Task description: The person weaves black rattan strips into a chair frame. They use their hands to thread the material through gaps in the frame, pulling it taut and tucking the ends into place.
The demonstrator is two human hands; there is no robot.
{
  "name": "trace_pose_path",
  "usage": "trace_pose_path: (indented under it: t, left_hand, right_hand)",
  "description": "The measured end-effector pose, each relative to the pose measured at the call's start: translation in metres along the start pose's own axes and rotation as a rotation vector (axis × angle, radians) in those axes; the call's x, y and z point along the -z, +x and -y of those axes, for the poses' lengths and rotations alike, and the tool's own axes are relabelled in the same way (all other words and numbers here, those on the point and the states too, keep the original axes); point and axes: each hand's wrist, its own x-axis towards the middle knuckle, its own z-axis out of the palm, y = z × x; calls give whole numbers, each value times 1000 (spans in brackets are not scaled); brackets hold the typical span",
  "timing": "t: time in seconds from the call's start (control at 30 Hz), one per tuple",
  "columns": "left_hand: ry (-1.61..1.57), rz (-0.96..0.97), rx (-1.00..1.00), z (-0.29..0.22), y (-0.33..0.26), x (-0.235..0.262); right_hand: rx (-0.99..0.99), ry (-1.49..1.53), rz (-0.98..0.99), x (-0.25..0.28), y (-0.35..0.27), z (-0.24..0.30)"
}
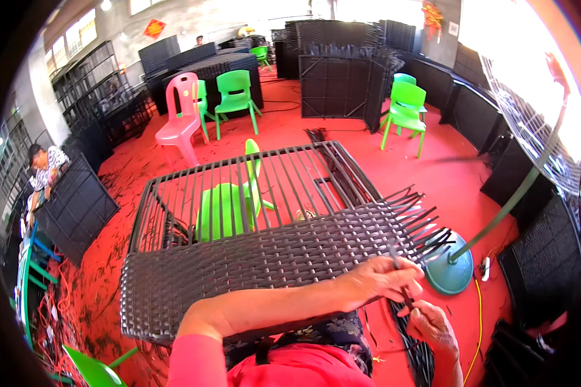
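In the head view, we see a dark strip [406, 298] between the two hands, off the near right corner of a part-woven panel [271, 258]. Our left hand [384, 278] reaches across from the left, fingers curled together and seemingly pinching the strip's upper part. Our right hand [432, 324], just below it, looks to have the lower part between thumb and forefinger. The fingers cover much of the strip and it is small here, so we cannot be sure where it ends.

We judge the strip light, thin and springy, probably smooth enough to slide unless pinched firmly; it should bend readily without breaking. We would take it close to its working end, with the second grip a little farther along to stop it twisting.

The panel's woven part looks stiff and close-packed, its bare bars [141, 216] on the far side more open. It is likely awkward more than heavy, best held by the outer frame rather than by the loose ends [432, 232] bristling at its right edge. More strips [412, 351] hang in a bundle beside our right forearm.
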Motion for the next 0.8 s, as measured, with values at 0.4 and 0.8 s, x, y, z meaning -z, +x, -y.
trace_pose_path:
  t: [0.4,0.8]
  left_hand:
    - [168,-566,-301,-99,-66,88]
    - [1102,-368,-226,-63,-36,72]
  right_hand:
    - [-266,-157,203,95,1,-58]
    - [-191,-130,-145,140,-15,-103]
